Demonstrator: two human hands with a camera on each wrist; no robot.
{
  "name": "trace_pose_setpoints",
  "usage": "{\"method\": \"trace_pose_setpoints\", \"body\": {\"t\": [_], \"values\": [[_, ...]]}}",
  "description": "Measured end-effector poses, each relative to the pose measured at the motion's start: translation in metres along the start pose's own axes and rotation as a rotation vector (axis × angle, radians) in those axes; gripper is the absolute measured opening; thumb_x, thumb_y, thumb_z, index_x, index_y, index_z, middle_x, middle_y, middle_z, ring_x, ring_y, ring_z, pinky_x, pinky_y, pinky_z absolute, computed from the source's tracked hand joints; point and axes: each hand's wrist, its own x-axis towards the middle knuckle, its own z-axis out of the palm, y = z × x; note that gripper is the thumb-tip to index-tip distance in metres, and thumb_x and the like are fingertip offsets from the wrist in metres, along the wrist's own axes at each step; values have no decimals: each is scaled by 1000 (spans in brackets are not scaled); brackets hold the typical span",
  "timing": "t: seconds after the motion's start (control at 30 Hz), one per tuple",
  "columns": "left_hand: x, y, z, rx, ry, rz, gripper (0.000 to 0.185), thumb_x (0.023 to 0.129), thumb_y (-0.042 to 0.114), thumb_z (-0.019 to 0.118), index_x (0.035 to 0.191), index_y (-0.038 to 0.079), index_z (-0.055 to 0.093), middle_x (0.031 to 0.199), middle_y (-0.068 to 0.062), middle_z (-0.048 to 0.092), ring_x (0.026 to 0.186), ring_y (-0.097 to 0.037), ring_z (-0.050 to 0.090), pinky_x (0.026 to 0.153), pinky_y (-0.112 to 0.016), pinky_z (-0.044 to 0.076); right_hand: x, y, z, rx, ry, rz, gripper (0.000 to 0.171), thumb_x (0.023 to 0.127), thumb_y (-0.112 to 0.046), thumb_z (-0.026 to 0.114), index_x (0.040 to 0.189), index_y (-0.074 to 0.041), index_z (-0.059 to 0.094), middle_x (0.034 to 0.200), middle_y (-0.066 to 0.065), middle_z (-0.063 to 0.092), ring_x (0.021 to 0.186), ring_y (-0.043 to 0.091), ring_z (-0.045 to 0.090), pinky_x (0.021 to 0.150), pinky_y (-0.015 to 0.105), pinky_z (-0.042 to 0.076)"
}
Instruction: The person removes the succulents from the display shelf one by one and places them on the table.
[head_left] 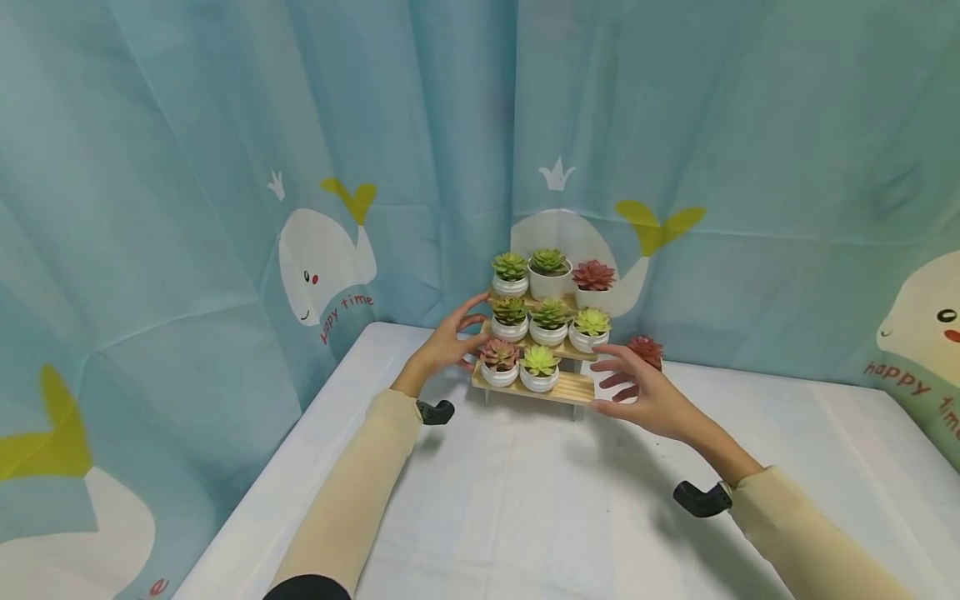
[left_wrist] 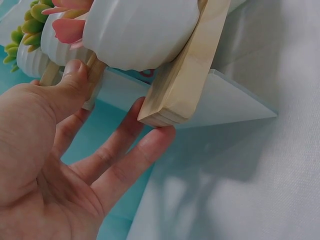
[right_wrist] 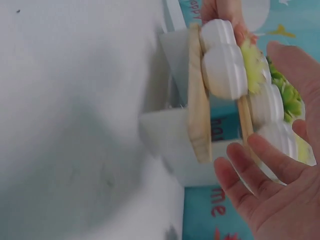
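Observation:
A three-tier wooden stand [head_left: 576, 388] on clear side supports bears several small potted succulents. Two of them, a pink succulent [head_left: 499, 356] and a lime-green succulent [head_left: 539, 362], sit on the lowest board, whose right part is bare. My left hand [head_left: 447, 340] is at the stand's left side; in the left wrist view its thumb is against the middle board and fingertips touch the lowest board's end. My right hand [head_left: 643, 395] is at the stand's right side, fingers spread, tips close to the board ends, holding nothing.
A red succulent [head_left: 647, 351] stands on the table to the right of the stand, partly hidden by my right hand. A white cloth covers the table [head_left: 510, 500]. Blue curtains [head_left: 420, 125] with whale prints hang close behind the stand and along the left.

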Motion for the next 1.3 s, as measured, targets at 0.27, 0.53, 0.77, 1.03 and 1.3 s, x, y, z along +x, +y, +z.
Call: {"method": "trace_pose_setpoints", "body": {"t": [0.27,0.53,0.77,1.03,1.3], "values": [[-1,2,2,2,5,-3,73,104,21,64,162,43,25,160,-12,40,82,-29,72,67,-53,62,8,-1,16,10,-5,-15,80,89,-15,83,155,-7,38,138,23,59,112,39,66,85,49,59],[0,2,1,0,3,-2,73,104,20,64,162,43,26,161,-12,39,83,-31,72,68,-56,62,19,1,28,34,13,-20,76,90,-14,82,153,-7,41,137,25,60,108,37,67,83,44,60],[1,2,0,0,11,-15,72,105,19,64,161,45,28,160,-11,40,82,-31,73,69,-60,61,27,2,37,0,39,-51,72,89,-17,84,150,-10,46,130,20,65,100,31,68,78,39,58],[1,3,-1,-11,3,-23,72,104,20,64,161,45,27,161,-11,39,85,-31,73,66,-52,63,35,1,46,23,58,-8,69,90,-15,83,148,-6,48,125,22,67,96,28,70,77,31,58],[1,3,-1,-2,2,-18,72,105,19,64,161,43,27,161,-12,38,84,-32,73,66,-54,62,41,3,52,26,78,21,64,91,-14,82,145,-4,50,124,24,68,105,34,69,81,40,59]]}}
